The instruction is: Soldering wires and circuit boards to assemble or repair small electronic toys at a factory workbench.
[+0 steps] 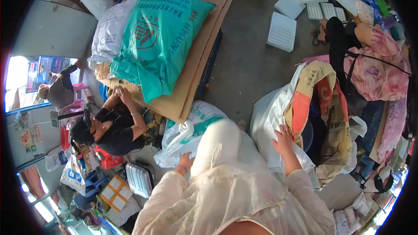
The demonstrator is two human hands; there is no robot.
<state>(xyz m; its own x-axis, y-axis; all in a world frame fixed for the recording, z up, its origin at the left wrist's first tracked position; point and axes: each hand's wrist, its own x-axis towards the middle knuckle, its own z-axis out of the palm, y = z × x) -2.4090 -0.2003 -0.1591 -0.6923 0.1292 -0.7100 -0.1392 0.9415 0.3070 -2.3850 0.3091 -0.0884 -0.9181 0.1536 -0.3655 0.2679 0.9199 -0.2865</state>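
My right hand [285,142] lies with its fingers spread against the side of a large upright white sack [267,117]. Inside that sack stands an open-mouthed paper sack [337,141], tan with red patches, and its inside is dark. On my other side, my left hand [186,162] rests near a white-and-green plastic sack [174,146], fingers stretched out and nothing seen in them. Part of this plastic sack is hidden behind my pale, loose clothing.
A full green sack [161,39] and a white sack [114,28] lie on stacked cardboard [209,48]. A person in black [117,132] works beside it. Another person in pink clothing [374,67] is at right. White foam blocks [281,31] lie on the floor. A silver suitcase [139,178] stands at left.
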